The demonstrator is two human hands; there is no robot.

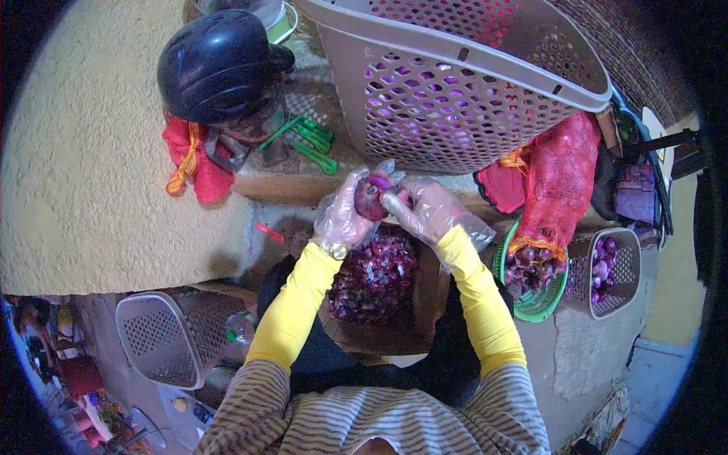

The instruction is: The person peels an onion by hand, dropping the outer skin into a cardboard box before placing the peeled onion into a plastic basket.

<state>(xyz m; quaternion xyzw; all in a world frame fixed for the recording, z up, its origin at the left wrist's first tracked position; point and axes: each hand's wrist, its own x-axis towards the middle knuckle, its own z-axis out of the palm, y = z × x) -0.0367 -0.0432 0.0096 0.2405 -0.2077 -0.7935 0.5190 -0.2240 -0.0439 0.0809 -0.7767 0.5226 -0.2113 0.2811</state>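
Note:
A red onion (370,199) is held up between my hands, above a box (430,292) full of red onion skins (375,277). My left hand (341,208), in a clear plastic glove, wraps round the onion from the left. From the right, my right hand (429,210), also gloved, has its thumb and fingers pinched together at the onion's edge. Whether a tool or a piece of skin is between those fingers is too small to tell.
A large perforated basket (462,114) stands ahead, near a dark helmet (220,67) and green-handled tools (307,140). At right are a red mesh sack (561,178), a green basket (541,303) and a basket of onions (637,273). Another basket (155,341) lies at left.

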